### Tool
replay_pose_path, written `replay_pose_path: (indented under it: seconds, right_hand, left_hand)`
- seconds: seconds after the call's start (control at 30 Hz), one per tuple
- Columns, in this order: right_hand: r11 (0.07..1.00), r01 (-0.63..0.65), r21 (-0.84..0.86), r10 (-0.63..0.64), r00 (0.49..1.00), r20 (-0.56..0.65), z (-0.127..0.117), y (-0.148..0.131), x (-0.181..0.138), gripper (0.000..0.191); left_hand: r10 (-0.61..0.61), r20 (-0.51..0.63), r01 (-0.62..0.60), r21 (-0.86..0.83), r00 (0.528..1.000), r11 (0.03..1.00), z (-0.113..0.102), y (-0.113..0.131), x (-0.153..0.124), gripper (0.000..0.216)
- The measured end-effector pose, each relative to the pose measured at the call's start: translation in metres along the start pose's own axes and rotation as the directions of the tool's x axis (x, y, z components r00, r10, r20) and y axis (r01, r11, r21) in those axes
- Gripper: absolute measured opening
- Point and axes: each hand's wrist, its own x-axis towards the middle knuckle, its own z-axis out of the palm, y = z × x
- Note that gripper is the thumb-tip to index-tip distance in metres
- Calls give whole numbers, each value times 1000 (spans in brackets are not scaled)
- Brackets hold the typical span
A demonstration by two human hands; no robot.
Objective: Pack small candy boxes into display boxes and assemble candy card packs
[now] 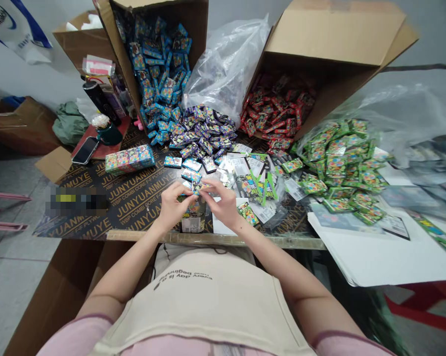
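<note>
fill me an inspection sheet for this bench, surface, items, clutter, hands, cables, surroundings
surface: dark printed board, pale front edge
job's things: small packet at the fingertips; blue packets and red packets in open cartons; purple packets heaped between; green packets piled at right
clutter: phone, dark jar and black cylinder at left; clear plastic between cartons
hands: left hand and right hand both pinch the small packet
cables: none certain; thin dark strands near the apron, nature unclear
surroundings: cardboard box at left, tiled floor, red frame at lower right
</note>
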Motion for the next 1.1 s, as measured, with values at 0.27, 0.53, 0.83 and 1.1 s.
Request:
replay_pose_path:
  seconds: [0.27, 0.53, 0.83, 1.1]
  right_hand:
    - [998, -32, -51, 36, 997, 65, -20, -10, 12, 27]
    - [987, -161, -11, 149, 883, 445, -35, -14, 79, 31]
    - [972, -230, -51, 165, 510, 844, -14, -10, 95, 15]
    - [974, -206, -92, 182, 473, 862, -9, -14, 103, 13]
  left_hand:
    - [98, 58, -100, 41, 994, 994, -7, -5, -6, 4]
    - [57, 98, -64, 70, 994, 996, -19, -1, -1, 10]
    - [108, 111, -116, 72, 988, 991, -23, 2, 5, 11]
    - [53, 32, -55, 65, 998, 996, -15, 4, 0, 8]
